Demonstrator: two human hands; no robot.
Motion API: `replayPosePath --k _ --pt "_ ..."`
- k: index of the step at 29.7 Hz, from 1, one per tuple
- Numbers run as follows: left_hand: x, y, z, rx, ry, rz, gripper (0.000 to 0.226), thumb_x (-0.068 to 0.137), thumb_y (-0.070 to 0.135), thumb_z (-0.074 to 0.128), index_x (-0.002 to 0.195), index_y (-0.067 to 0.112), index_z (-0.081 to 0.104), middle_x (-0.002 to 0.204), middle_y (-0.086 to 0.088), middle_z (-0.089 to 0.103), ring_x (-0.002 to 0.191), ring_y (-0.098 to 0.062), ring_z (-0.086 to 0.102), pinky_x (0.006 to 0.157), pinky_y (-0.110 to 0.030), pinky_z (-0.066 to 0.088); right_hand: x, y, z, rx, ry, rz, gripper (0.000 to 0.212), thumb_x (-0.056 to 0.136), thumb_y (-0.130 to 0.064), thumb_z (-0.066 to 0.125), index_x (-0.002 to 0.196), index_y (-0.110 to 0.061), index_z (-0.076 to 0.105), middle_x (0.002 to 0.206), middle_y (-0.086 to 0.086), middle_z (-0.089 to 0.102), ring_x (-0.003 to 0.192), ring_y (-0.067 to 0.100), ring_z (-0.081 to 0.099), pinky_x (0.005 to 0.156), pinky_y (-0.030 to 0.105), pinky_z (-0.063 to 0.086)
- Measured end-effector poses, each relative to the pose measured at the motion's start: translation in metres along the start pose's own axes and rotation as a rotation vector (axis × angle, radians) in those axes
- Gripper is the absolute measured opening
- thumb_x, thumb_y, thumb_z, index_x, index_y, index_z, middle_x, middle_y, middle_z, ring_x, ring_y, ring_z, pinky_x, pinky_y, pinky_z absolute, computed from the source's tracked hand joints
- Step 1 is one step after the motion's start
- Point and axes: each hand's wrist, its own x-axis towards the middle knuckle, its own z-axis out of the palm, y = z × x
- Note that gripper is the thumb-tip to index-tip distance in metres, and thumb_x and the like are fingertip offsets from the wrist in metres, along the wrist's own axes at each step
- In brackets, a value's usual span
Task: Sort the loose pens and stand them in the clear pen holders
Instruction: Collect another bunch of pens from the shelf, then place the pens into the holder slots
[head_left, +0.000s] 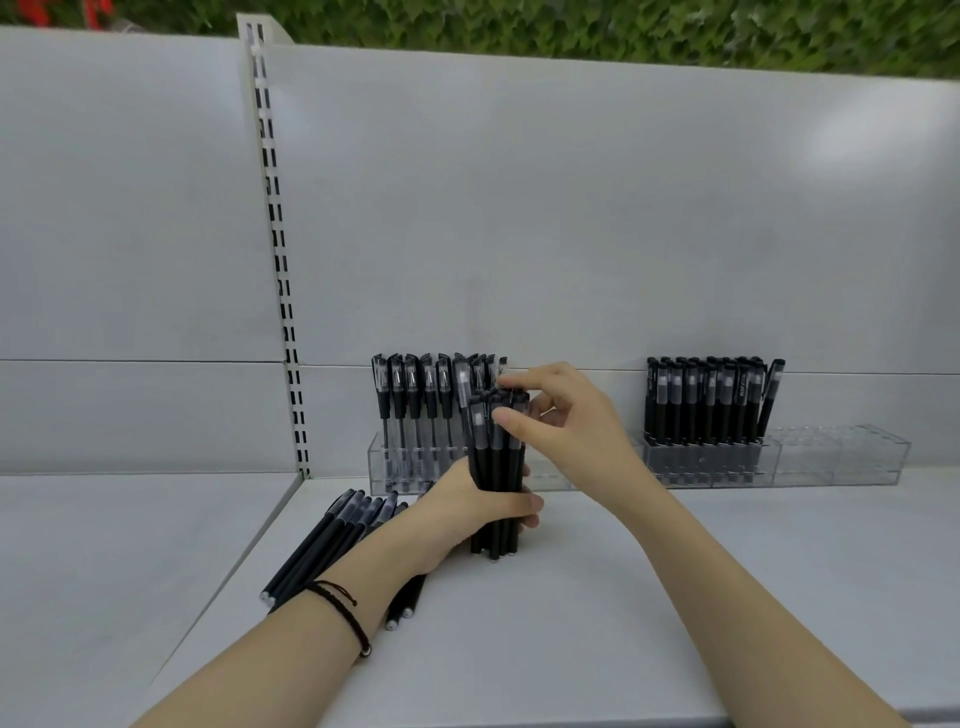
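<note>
The left hand (467, 506) grips a bundle of slim black plastic pens (496, 452) around its lower half. The bundle stands upright, with its lower ends on the white shelf (623, 597). The right hand (571, 421) is at the top of the bundle and pinches the caps between the thumb and the bent index finger; I cannot tell which single pen it holds. A black cord bracelet (337, 608) is on the left wrist.

Left of the bundle, a heap of loose black pens (322, 545) lies flat on the shelf, partly under the left forearm. Behind the hands, against the white back panel (519, 208), a clear acrylic pen holder (382, 467) carries upright transparent pens with black caps (415, 389). A second clear acrylic pen holder (841, 457) stands well apart to the right, with upright black pens (701, 400) in its left part.
</note>
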Motion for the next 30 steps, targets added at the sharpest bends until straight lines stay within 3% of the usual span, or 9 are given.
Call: replayPosePath --k 3,9,13,16,19,21,24,27,30 --pt "0.001 -0.001 0.000 0.013 0.016 -0.027 0.026 0.081 0.004 0.073 0.100 0.010 0.055 0.080 -0.007 0.062 0.070 -0.021 0.068 0.071 -0.038 0.056 0.002 0.002 0.000 0.019 0.013 0.022 0.024 0.082 -0.024 0.076 0.099 -0.037 0.067 0.102 -0.009 0.061 0.074 0.006 0.057 0.082 0.034 0.054" --pt "-0.003 0.004 0.001 0.074 0.047 0.027 0.023 0.088 0.014 0.069 0.094 0.016 0.047 0.059 -0.001 0.055 0.051 -0.015 0.053 0.049 -0.026 0.044 0.004 0.006 -0.004 0.016 0.144 0.144 0.003 0.092 -0.036 0.060 0.093 -0.038 0.062 0.094 -0.012 0.066 0.080 0.023 0.062 0.075 0.042 0.055" --pt "-0.005 0.008 0.000 0.008 0.067 0.031 0.023 0.089 0.012 0.067 0.099 0.007 0.047 0.059 -0.005 0.054 0.051 -0.017 0.051 0.048 -0.028 0.042 0.002 0.007 -0.008 -0.038 0.145 0.192 0.008 0.095 -0.034 0.056 0.090 -0.037 0.060 0.096 -0.010 0.065 0.078 0.018 0.063 0.070 0.037 0.054" --pt "-0.006 0.018 0.005 -0.157 0.026 0.047 0.031 0.090 0.009 0.065 0.118 0.000 0.054 0.066 -0.005 0.053 0.056 -0.016 0.052 0.054 -0.030 0.046 0.002 0.003 -0.018 0.116 0.047 0.337 0.017 0.095 -0.034 0.057 0.104 -0.021 0.063 0.093 -0.001 0.065 0.066 0.011 0.060 0.060 0.030 0.052" --pt "-0.006 0.033 0.016 -0.211 -0.010 0.075 0.020 0.088 0.007 0.066 0.106 0.004 0.061 0.076 -0.006 0.061 0.062 -0.016 0.059 0.057 -0.029 0.049 0.002 0.000 -0.033 0.325 0.000 0.439 0.031 0.092 -0.033 0.063 0.113 -0.011 0.062 0.088 0.002 0.065 0.066 0.013 0.058 0.056 0.027 0.048" --pt "-0.003 0.042 0.028 -0.229 -0.002 0.083 0.014 0.089 0.006 0.064 0.103 0.004 0.062 0.085 -0.008 0.068 0.064 -0.016 0.062 0.057 -0.028 0.050 0.001 0.000 -0.048 0.377 -0.025 0.455 0.032 0.090 -0.032 0.065 0.109 -0.006 0.066 0.083 0.000 0.065 0.065 0.012 0.057 0.054 0.026 0.046" --pt "0.008 0.051 0.057 -0.232 0.038 0.125 0.023 0.092 0.006 0.061 0.114 0.003 0.059 0.092 -0.013 0.069 0.063 -0.016 0.061 0.054 -0.026 0.050 -0.006 0.007 -0.072 0.306 -0.103 0.421 0.027 0.090 -0.032 0.065 0.093 -0.005 0.070 0.066 -0.005 0.061 0.060 0.007 0.055 0.052 0.022 0.042" --pt "0.025 0.053 0.095 -0.318 0.125 0.149 0.027 0.092 0.004 0.059 0.118 -0.002 0.055 0.085 -0.015 0.062 0.058 -0.016 0.060 0.049 -0.025 0.048 -0.012 0.015 -0.100 0.258 -0.118 0.396 0.024 0.092 -0.030 0.063 0.080 -0.009 0.066 0.057 -0.004 0.058 0.058 0.008 0.054 0.051 0.022 0.040" --pt "0.047 0.054 0.139 -0.408 0.210 0.160 0.019 0.092 0.001 0.058 0.111 -0.002 0.057 0.074 -0.012 0.063 0.054 -0.017 0.059 0.045 -0.025 0.046 -0.014 0.024 -0.137 0.253 -0.123 0.428 0.026 0.095 -0.031 0.059 0.079 -0.011 0.062 0.053 -0.001 0.057 0.054 0.012 0.056 0.048 0.022 0.039"
